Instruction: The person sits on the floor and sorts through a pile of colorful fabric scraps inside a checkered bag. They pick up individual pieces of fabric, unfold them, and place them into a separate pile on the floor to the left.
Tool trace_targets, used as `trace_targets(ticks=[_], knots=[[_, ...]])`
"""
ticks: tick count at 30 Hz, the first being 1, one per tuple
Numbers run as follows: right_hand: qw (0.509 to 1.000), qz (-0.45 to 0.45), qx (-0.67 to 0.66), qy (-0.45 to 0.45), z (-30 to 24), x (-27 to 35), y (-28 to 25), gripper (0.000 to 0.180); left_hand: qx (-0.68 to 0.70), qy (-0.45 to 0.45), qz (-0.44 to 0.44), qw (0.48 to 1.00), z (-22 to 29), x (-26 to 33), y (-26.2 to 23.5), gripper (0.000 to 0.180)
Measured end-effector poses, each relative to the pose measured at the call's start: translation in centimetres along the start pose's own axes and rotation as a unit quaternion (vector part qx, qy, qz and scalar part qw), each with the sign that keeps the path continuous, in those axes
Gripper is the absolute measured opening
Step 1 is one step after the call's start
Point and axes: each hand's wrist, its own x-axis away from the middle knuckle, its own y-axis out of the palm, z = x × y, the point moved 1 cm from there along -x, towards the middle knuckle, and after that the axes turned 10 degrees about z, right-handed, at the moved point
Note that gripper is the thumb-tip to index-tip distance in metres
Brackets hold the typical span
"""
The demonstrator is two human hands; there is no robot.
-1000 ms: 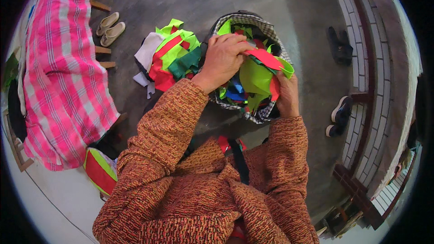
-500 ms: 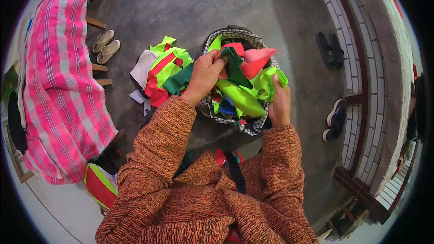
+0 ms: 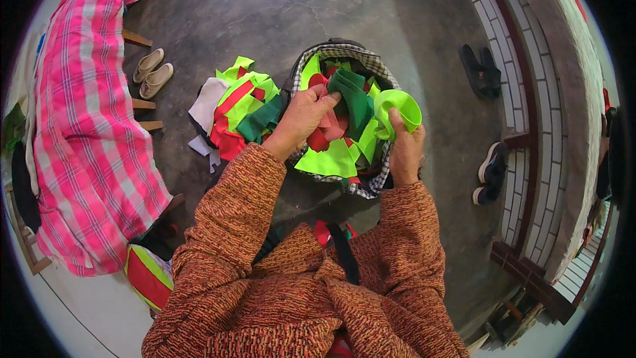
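A round bag with a black-and-white checked lining (image 3: 384,61) stands on the floor in front of me, filled with fabric scraps. Over its left side, my left hand (image 3: 303,118) pinches a bunch of scraps; a red one and a dark green scrap (image 3: 358,103) hang from it. My right hand (image 3: 405,152) is at the bag's right side, thumb and fingers closed on a lime green scrap (image 3: 401,107) that curls into a loop. Flat in the bag below lies another lime scrap (image 3: 330,160). Left of the bag, a heap of lime, red, green and white scraps (image 3: 235,103) rests on the floor.
At the left is furniture draped with a pink checked cloth (image 3: 93,119), its wooden legs sticking out beside beige shoes (image 3: 156,81). Black slippers (image 3: 481,71) and dark shoes (image 3: 491,172) lie along the white-brick base (image 3: 523,93) at the right. A red-and-lime item (image 3: 149,275) sits lower left.
The scraps over the bag have shifted: the pink-red piece at the upper right has dropped out of sight, and a lime piece now lies low in the bag. The right hand's lime scrap has curled up.
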Motion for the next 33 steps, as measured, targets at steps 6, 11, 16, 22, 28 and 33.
trace_targets(ticks=[6, 11, 16, 22, 28, 33], knots=[[0.975, -0.058, 0.185, -0.109, 0.5, 0.2, 0.6, 0.029, -0.101, -0.04, -0.06, 0.992, 0.6, 1.0, 0.8, 0.024], [0.991, -0.067, 0.116, -0.027, 1.2, 0.1, 0.3, 0.029, -0.104, -0.029, -0.101, 0.989, 0.6, 1.4, 0.9, 0.029], [0.998, 0.03, -0.061, 0.014, 1.2, -0.6, -0.3, 0.021, -0.021, -0.082, -0.092, 0.992, 0.4, 0.6, 0.1, 0.038], [0.993, 0.085, -0.085, -0.008, 1.4, -1.4, -0.9, 0.02, 0.113, -0.073, -0.089, 0.987, 2.3, 1.4, 0.5, 0.046], [0.991, 0.126, -0.041, -0.036, 1.1, -1.5, -1.0, 0.02, 0.158, -0.068, -0.077, 0.982, 3.0, 1.7, 0.5, 0.049], [0.992, 0.119, -0.036, -0.03, 1.1, -1.5, -1.0, 0.03, 0.187, -0.062, -0.097, 0.976, 4.2, 2.1, 0.6, 0.053]])
